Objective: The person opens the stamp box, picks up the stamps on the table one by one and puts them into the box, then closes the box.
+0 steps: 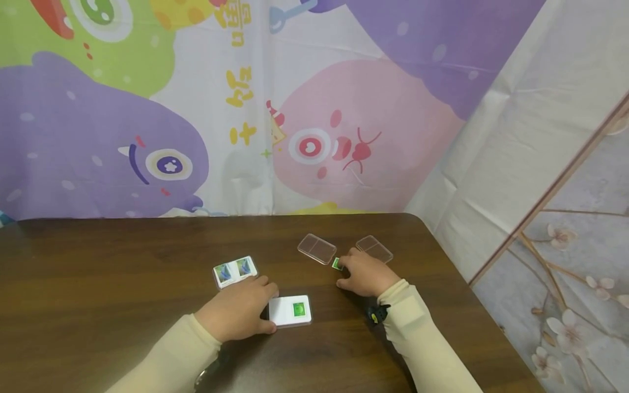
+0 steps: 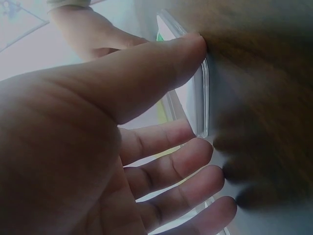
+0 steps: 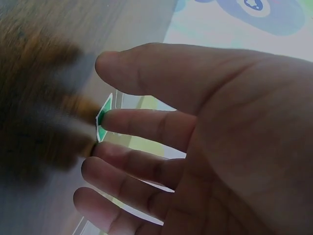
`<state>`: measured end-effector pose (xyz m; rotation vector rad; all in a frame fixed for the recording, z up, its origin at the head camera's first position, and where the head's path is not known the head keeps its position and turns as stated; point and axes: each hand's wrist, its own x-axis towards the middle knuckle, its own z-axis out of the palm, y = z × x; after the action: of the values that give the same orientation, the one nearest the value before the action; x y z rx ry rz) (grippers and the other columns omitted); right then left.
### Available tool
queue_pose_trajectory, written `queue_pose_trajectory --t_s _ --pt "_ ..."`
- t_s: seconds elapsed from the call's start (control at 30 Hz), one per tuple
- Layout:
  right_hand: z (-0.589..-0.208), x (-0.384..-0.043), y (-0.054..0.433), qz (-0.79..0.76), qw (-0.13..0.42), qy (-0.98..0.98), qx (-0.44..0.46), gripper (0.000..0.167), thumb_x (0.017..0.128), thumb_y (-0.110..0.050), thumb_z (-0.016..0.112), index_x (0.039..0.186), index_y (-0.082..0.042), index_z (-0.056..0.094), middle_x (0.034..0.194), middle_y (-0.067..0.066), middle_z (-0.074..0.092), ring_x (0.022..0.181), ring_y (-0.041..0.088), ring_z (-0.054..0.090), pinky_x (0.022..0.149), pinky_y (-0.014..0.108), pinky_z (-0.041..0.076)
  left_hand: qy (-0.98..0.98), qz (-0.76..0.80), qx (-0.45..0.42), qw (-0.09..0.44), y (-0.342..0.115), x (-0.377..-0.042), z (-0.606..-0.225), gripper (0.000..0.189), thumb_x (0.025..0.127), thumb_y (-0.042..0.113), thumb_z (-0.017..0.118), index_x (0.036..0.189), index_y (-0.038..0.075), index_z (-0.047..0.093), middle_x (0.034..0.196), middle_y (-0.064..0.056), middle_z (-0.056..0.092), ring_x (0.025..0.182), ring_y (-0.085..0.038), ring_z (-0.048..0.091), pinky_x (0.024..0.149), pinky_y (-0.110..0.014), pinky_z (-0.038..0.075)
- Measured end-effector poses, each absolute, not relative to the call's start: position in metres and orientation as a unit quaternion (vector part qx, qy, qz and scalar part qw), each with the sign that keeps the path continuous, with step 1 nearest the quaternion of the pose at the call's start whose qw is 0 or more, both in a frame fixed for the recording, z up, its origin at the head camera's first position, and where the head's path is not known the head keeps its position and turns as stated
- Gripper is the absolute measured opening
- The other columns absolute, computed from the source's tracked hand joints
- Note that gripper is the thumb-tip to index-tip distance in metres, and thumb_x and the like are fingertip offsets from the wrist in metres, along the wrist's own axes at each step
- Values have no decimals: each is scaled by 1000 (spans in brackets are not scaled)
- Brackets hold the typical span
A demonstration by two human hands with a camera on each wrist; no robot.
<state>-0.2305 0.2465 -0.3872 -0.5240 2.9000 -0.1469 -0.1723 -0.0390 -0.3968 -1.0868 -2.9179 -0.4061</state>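
Note:
My left hand (image 1: 236, 311) holds the left end of a clear flat case (image 1: 290, 319) with a white card inside, thumb on its near edge and index finger at the far edge. One green stamp (image 1: 299, 309) shows at the right of that card. In the left wrist view the case (image 2: 205, 98) sits between thumb and index finger. Farther right, my right hand (image 1: 368, 273) reaches over the table, index fingertip on a small loose green stamp (image 1: 336, 264) with a white border. The right wrist view shows the thumb well apart from this stamp (image 3: 101, 131).
Beyond the left hand lies another case (image 1: 234, 280) with two blue-and-green stamps. Two clear plastic covers (image 1: 316, 248) lie near the right hand, the second cover (image 1: 375, 249) partly behind it. A cartoon-printed cloth (image 1: 236, 185) hangs along the back edge of the wooden table (image 1: 123, 256).

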Motion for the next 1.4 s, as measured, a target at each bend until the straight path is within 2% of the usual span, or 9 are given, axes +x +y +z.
queue_pose_trajectory --t_s 0.27,0.37,0.63,0.9,1.03,1.13,1.23,1.4 --pt "-386 -230 245 -49 94 979 -175 27 92 -31 77 109 -10 73 108 8 63 100 24 61 89 46 53 -928 -140 -345 -4 -41 -173 -398 48 73 36 92 105 8 68 93 0 61 84 -20 59 72 -40 52" --pt "-385 -228 245 -53 94 979 -174 26 91 -31 77 107 -10 73 105 6 62 95 21 60 87 45 53 -927 -142 -346 -6 -42 -174 -398 49 73 37 92 105 9 68 93 0 61 84 -19 59 71 -39 52" --pt "-383 -226 243 -67 103 975 -183 24 92 -29 77 104 -10 73 101 4 63 88 17 57 84 42 52 -936 -132 -325 -29 -45 -179 -397 57 72 43 92 110 7 68 101 -3 65 91 -22 64 77 -43 56" --pt "-382 -225 243 -86 116 962 -233 17 95 -26 75 105 -12 75 99 0 63 89 14 57 84 39 52 -929 -125 -348 1 -43 -177 -397 50 73 40 92 103 8 68 93 0 63 85 -19 62 71 -40 54" --pt "-381 -226 243 -100 124 949 -271 8 94 -23 75 97 -16 73 93 -3 61 84 12 54 79 35 49 -930 -122 -347 9 -39 -175 -399 50 75 40 91 105 8 68 92 -1 63 85 -20 62 73 -40 54" --pt "-380 -227 242 -118 129 944 -280 10 93 -21 77 93 -16 69 89 -5 61 81 11 53 76 33 48 -934 -114 -339 11 -37 -173 -401 52 76 41 90 108 7 68 91 -1 62 85 -21 63 75 -41 54" --pt "-381 -228 241 -129 132 947 -264 15 92 -20 78 96 -13 65 89 -3 61 81 12 53 76 35 48 -935 -109 -337 16 -35 -172 -402 53 76 41 90 110 8 68 91 -2 63 85 -22 63 74 -42 55" --pt "-386 -228 239 -123 119 955 -240 31 92 -23 79 114 -7 67 96 1 63 86 15 56 81 39 51 -934 -106 -342 24 -33 -169 -402 53 76 40 90 113 9 68 91 -2 62 81 -22 62 70 -41 54"
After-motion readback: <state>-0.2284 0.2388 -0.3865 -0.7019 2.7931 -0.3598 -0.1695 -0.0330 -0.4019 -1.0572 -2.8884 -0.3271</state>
